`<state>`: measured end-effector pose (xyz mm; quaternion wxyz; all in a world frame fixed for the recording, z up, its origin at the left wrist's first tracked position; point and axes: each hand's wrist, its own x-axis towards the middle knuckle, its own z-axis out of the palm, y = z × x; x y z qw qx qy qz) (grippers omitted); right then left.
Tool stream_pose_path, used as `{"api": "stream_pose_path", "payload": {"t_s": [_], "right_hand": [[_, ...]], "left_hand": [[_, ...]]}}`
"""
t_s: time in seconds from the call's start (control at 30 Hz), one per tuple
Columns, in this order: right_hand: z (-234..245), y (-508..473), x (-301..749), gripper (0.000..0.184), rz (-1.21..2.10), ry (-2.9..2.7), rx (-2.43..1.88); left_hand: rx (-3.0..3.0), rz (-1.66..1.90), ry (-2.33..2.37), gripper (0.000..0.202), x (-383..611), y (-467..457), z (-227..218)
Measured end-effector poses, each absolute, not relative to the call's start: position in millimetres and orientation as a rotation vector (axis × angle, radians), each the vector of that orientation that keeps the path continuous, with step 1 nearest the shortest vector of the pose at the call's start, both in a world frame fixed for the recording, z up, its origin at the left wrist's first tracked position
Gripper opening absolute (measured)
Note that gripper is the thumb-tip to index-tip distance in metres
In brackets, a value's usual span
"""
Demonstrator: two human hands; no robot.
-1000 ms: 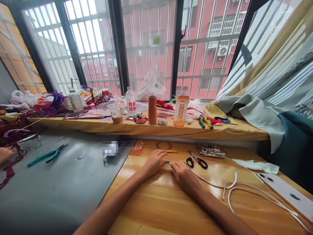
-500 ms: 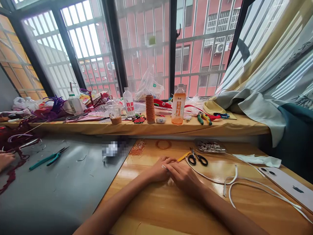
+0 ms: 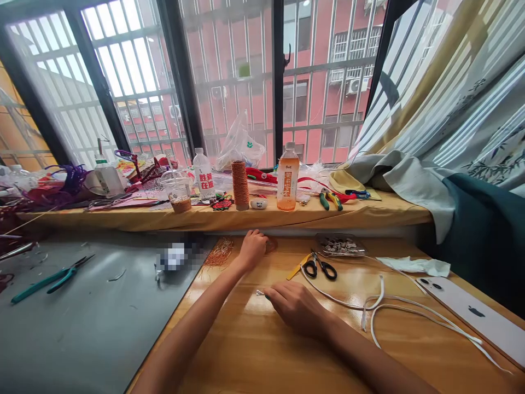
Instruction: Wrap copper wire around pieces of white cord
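My left hand [image 3: 252, 250] reaches to the back of the wooden table, over the left part of a thin copper-coloured coil [image 3: 271, 245]. Its fingers bend downward and the tips are hidden, so I cannot see whether they grip the coil. Nearer to me, my right hand [image 3: 298, 307] rests low over the wood, thumb and fingers pressed together. A short white piece [image 3: 260, 293], which looks like a cord end, sticks out of that pinch. Behind the right hand lie black-handled scissors [image 3: 319, 267], a yellow strip [image 3: 298, 267] and a white cord [image 3: 340, 301].
On the right are a phone [image 3: 476, 312], a white tissue [image 3: 414, 266] and a clear tray [image 3: 341, 245] of small pieces. Orange thread scraps [image 3: 220, 253] and teal pliers [image 3: 53, 280] lie left. The ledge holds a thread spool [image 3: 240, 185] and an orange drink bottle [image 3: 288, 178].
My hands were together over the table; the left has moved away and forward to the coil. The right keeps the white piece. The view has turned slightly right.
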<state>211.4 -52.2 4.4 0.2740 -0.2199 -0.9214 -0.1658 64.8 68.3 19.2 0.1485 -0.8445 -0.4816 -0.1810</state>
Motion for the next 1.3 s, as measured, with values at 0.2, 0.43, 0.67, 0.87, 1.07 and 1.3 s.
{"api": "stream_pose_path", "payload": {"t_s": [0.2, 0.43, 0.67, 0.87, 1.07, 1.3], "right_hand": [[4, -52, 211, 0.019, -0.394, -2.486, -0.673], [3, -50, 211, 0.018, -0.384, -2.466, -0.679], [5, -48, 211, 0.018, -0.371, -2.408, -0.676], [1, -43, 210, 0.017, -0.327, -2.38, -0.752], [-3, -43, 210, 0.017, -0.251, -2.342, -0.805], [12, -3, 206, 0.019, -0.286, -2.314, -0.779]], "left_hand": [[-2.439, -0.469, -1.325, 0.023, 61, 72, 40], [-2.229, -0.694, -1.326, 0.023, 50, 84, 98], [-2.132, -0.762, -1.278, 0.02, 46, 84, 133], [-2.044, -0.826, -1.325, 0.019, 40, 83, 148], [-1.971, -0.902, -1.352, 0.022, 37, 80, 161], [-2.055, -0.826, -1.359, 0.021, 39, 77, 158]]}}
